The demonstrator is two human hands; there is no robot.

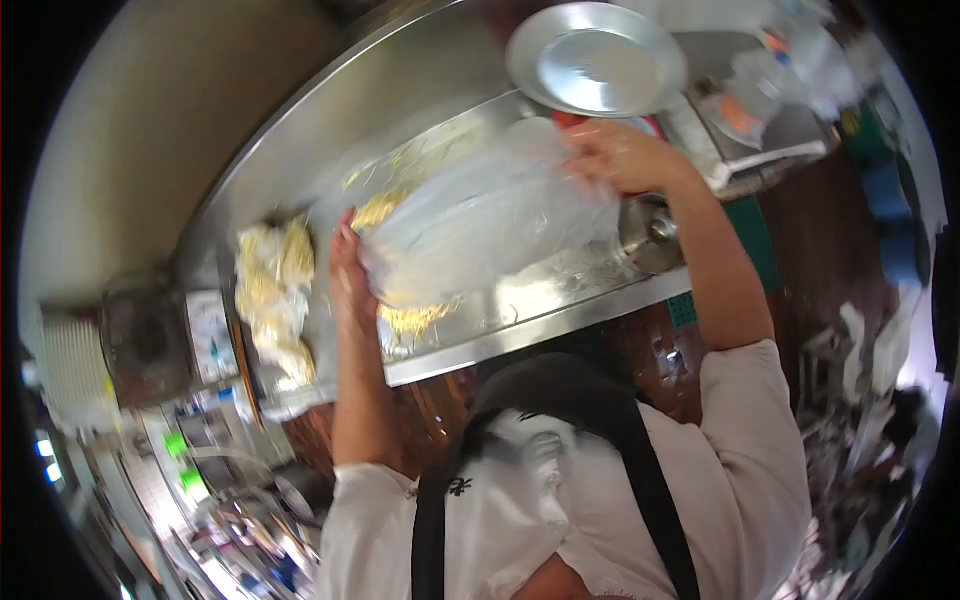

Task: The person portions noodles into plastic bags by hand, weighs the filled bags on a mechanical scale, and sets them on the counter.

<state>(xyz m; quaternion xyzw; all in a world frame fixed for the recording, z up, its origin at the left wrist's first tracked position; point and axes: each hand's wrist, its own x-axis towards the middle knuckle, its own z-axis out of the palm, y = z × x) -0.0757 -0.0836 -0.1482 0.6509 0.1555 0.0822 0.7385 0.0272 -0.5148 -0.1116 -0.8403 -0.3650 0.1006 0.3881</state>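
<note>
A large clear plastic bag (490, 220), blurred by motion, stretches between my two hands above the steel counter. My left hand (352, 270) is at the bag's left end, its fingers pointing up along the edge; its grip is partly hidden behind the plastic. With bent fingers, my right hand (625, 157) grips the bag's right end. Beneath and around the bag, loose yellow noodles (415, 318) lie on the counter. Farther left rest clear bags filled with noodles (272, 290).
A wide, shallow metal bowl (597, 65) stands beyond my right hand. A round metal container (650, 235) sits near the counter's front edge (540, 325). At the upper right are a tray and more plastic bags (815, 65). Green mats (750, 245) cover part of the floor.
</note>
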